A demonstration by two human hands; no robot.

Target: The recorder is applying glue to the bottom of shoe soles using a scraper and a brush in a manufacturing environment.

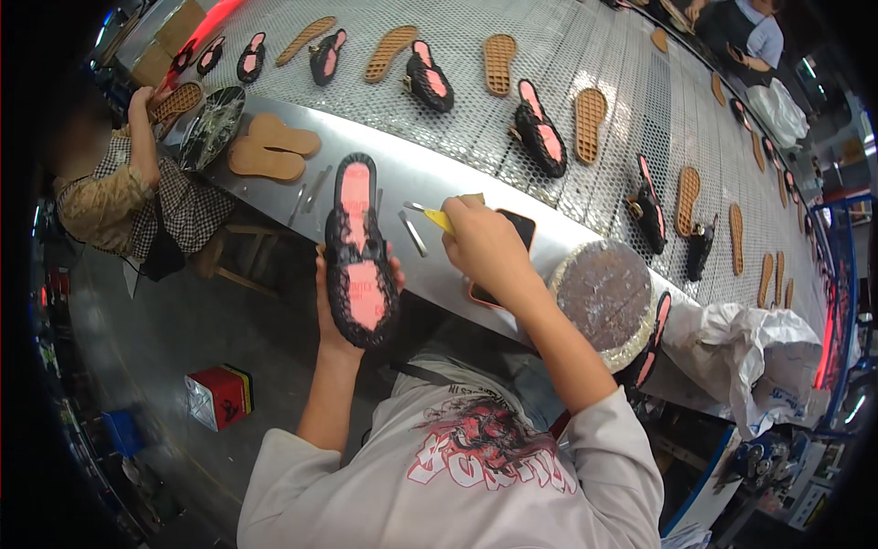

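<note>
My left hand (337,334) grips a black woven shoe upper (346,252) from beneath, its pink underside turned up and its toe end toward me. In my right hand (494,252) is a yellow-handled blade tool (439,220), its metal tip pointing left toward the shoe but apart from it. Both hands are over the edge of a metal bench (430,174). Slim metal strips (414,234) lie between the shoe and my right hand, with others (317,188) left of the shoe. A phone in an orange case (519,227) is partly hidden behind my right forearm.
Tan insoles (265,163) lie at left on the bench. At right stand a round brown-topped block (604,293) and crumpled white wrapping (732,357). Beyond, a mesh conveyor (457,119) carries black uppers (540,133) and brown soles (590,123). A co-worker (137,192) sits at left, another (741,41) far right.
</note>
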